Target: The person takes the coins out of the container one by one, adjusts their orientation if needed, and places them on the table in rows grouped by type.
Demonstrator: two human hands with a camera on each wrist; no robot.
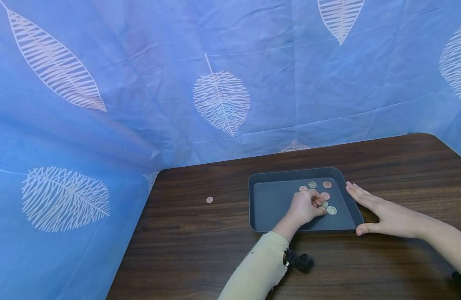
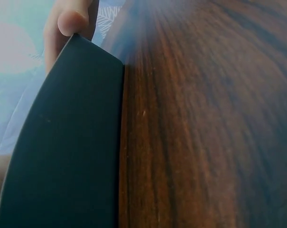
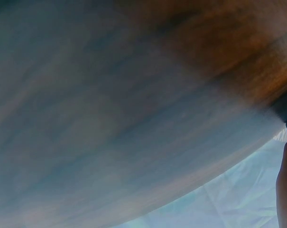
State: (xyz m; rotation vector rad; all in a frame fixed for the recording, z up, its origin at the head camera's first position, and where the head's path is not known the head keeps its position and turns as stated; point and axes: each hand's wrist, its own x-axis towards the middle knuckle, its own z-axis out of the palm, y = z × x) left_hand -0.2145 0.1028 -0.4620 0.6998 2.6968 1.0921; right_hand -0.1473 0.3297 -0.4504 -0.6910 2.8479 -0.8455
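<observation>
Coins (image 1: 331,210) lie by the left hand (image 1: 304,206), grip unclear; the outspread right hand (image 1: 392,217) touches the tray (image 1: 269,200).

Blue fabric backdrop (image 1: 148,75), creased, visible fold lines, fills top and left of frame; another stretch at right edge. White leaf prints: long pointed leaf (image 1: 58,60) upper left, rounded leaf (image 1: 221,103) upper centre, another lower left, others cut off at top and right edges. Dark brown wood-grain tabletop (image 1: 200,246), rounded far corners, lower centre to right, back edge slanting up rightward. Lighting fairly even in head view; left wrist view washed out upper left.
</observation>
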